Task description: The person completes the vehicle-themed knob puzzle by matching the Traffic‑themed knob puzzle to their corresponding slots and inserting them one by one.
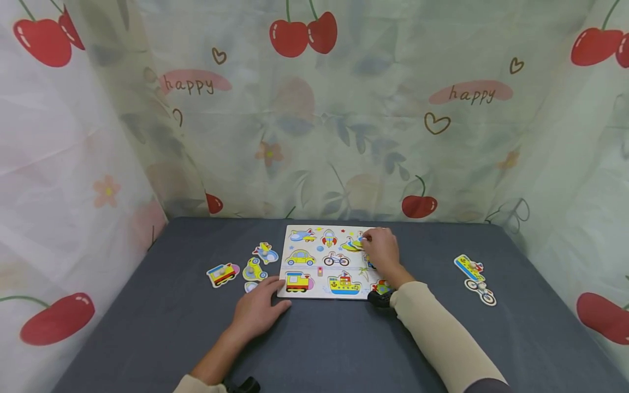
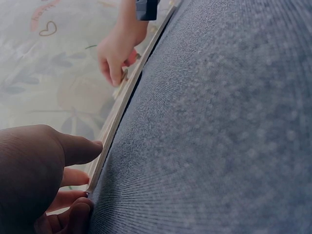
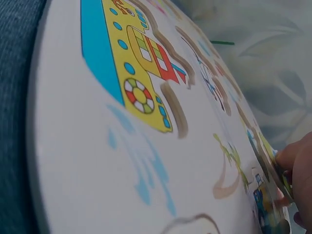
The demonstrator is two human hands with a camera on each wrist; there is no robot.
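A white puzzle board (image 1: 319, 275) with vehicle pictures lies on the table. My right hand (image 1: 382, 251) is over its far right part and pinches a yellow-and-green puzzle piece (image 1: 351, 245) at the matching picture. In the right wrist view, fingertips (image 3: 287, 158) hold that piece's edge close to the board surface; its full outline is hidden. At the board's near left corner rests my left hand (image 1: 257, 308), fingers loosely extended. The left wrist view shows its thumb (image 2: 83, 148) touching the board's edge (image 2: 117, 117), with other fingers around the corner.
Left of the board lie a train piece (image 1: 223, 274), an airplane piece (image 1: 266, 252), a car piece (image 1: 254, 269) and another partly covered by the left hand. To the right are a ship piece (image 1: 469, 267) and a bicycle piece (image 1: 481, 292). A patterned curtain (image 1: 314, 136) surrounds the table.
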